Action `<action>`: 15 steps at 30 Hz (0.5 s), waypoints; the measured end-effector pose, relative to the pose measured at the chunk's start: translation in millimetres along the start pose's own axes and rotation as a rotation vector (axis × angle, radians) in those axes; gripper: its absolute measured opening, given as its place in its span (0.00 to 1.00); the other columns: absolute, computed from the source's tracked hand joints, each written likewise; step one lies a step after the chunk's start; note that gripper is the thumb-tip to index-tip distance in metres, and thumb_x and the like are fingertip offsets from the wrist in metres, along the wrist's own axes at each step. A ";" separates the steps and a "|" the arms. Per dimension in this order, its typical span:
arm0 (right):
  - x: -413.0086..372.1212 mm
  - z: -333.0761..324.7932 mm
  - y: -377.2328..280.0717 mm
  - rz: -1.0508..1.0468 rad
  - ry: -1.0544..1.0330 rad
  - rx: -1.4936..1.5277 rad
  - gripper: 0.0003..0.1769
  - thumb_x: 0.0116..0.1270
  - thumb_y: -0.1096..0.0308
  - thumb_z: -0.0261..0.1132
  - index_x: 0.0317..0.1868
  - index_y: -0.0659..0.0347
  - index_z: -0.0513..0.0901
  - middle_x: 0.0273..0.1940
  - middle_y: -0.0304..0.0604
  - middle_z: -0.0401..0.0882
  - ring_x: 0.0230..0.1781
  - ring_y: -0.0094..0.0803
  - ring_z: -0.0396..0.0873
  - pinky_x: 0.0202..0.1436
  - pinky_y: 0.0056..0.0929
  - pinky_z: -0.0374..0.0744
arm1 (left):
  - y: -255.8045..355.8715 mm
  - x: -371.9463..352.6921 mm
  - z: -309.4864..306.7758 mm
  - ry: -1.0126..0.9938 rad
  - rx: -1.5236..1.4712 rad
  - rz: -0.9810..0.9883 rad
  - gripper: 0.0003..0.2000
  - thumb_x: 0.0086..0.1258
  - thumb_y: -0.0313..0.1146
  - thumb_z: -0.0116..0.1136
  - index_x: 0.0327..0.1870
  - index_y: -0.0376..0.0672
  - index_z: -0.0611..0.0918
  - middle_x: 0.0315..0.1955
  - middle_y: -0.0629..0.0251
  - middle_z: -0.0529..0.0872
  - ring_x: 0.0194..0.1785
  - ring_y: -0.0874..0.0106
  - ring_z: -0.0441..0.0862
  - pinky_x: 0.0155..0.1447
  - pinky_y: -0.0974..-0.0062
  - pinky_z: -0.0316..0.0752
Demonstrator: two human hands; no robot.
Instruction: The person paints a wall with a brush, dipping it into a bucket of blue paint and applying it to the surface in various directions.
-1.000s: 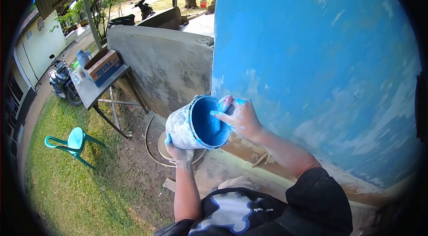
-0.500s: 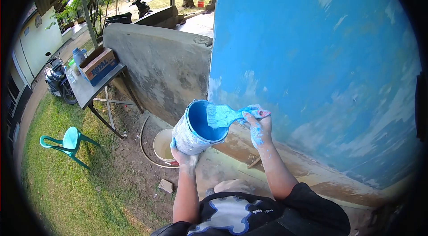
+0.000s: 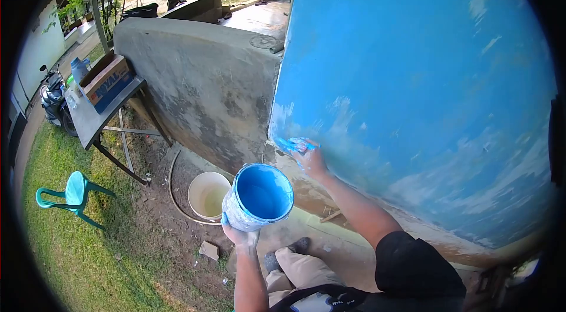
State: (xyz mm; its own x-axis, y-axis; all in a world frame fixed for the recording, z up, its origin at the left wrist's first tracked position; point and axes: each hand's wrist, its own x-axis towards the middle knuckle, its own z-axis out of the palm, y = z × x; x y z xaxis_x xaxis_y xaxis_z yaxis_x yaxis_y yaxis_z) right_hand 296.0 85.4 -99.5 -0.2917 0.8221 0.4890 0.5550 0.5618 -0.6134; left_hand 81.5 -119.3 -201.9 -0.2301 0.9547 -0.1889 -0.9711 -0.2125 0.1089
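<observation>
My left hand grips the lower side of a paint-smeared bucket, tilted so its blue inside shows, with blue paint at the bottom. My right hand, speckled with blue, is closed around a paintbrush. The bristles lie against the lower left corner of the blue wall, close to its edge; the handle is mostly hidden by my fingers. Whitish streaks and patches show through the blue on the wall.
A pale bucket stands on the ground beside a hose. A low grey wall meets the blue one. To the left are a table with a cardboard box, a green chair and a motorbike. A stone lies near my feet.
My right hand has carried the paintbrush from the bucket's mouth to the wall's lower left corner. The held bucket is slightly lower, and the view has shifted.
</observation>
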 end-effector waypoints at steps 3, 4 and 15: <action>4.1 47.6 41.2 -0.027 -0.092 -0.067 0.17 0.70 0.66 0.70 0.56 0.64 0.88 0.53 0.56 0.88 0.52 0.55 0.85 0.61 0.43 0.81 | 13.8 15.3 -17.2 0.011 0.014 0.020 0.37 0.77 0.62 0.45 0.80 0.48 0.68 0.79 0.55 0.69 0.79 0.49 0.68 0.80 0.38 0.63; 7.3 59.9 50.6 -0.056 -0.108 -0.146 0.16 0.71 0.65 0.69 0.55 0.64 0.87 0.54 0.58 0.87 0.51 0.57 0.85 0.58 0.47 0.82 | 18.6 19.4 -21.0 0.021 0.012 0.024 0.37 0.77 0.62 0.45 0.80 0.48 0.68 0.79 0.55 0.69 0.79 0.49 0.68 0.80 0.38 0.63; 16.3 32.6 31.0 -0.311 0.049 -0.167 0.15 0.73 0.64 0.66 0.52 0.67 0.86 0.49 0.58 0.87 0.47 0.59 0.85 0.52 0.52 0.84 | 27.9 17.9 -38.8 0.047 -0.014 0.069 0.33 0.80 0.57 0.42 0.78 0.45 0.71 0.76 0.56 0.74 0.77 0.52 0.72 0.80 0.44 0.65</action>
State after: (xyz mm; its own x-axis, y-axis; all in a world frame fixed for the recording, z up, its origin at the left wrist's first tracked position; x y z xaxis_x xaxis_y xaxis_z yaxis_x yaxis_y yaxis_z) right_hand 283.0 119.2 -130.8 -0.4310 0.6065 0.6682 0.5668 0.7581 -0.3225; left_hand 47.9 -116.2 -240.1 -0.2992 0.9269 -0.2268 -0.9535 -0.2810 0.1094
